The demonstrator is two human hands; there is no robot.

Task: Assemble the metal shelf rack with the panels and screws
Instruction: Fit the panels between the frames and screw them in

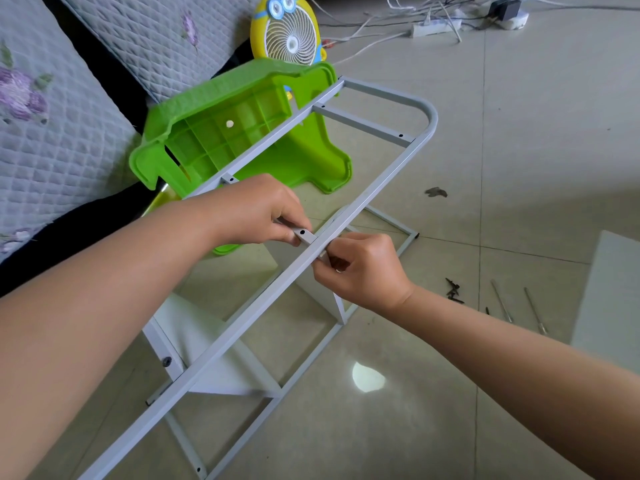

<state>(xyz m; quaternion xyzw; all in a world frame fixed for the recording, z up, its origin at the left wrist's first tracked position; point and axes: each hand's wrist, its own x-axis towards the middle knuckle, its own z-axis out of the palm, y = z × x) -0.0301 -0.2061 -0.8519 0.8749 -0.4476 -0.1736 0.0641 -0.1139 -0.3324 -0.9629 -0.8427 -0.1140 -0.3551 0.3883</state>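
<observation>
A grey metal side frame [377,178] of the rack slants across the middle of the view, with a second frame [304,368] below it on the floor. White shelf panels [211,355] stand between the two frames. My left hand [256,209] pinches a grey cross rail [304,234] with a screw hole, right where it meets the upper frame's long tube. My right hand [360,268] pinches a small part against the outer side of that same joint; what it is stays hidden by the fingers. Loose black screws [454,292] lie on the tiles to the right.
An overturned green plastic stool [221,133] lies behind the frame, with a yellow fan [287,32] beyond it. A quilted sofa [52,116] fills the left. Two metal rods [519,308] and a white panel [609,299] lie at the right. Power strips and cables [436,27] run along the far floor.
</observation>
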